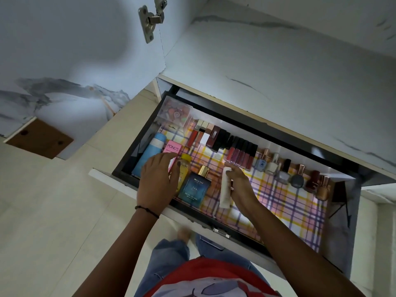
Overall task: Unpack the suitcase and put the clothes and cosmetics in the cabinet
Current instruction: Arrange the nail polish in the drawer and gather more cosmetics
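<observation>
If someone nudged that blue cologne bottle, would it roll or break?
It would probably slide rather than roll: the blue cologne bottle looks flat-sided and seems to lie on the checked liner. It looks like glass, so it is likely heavyish and breakable.
</observation>
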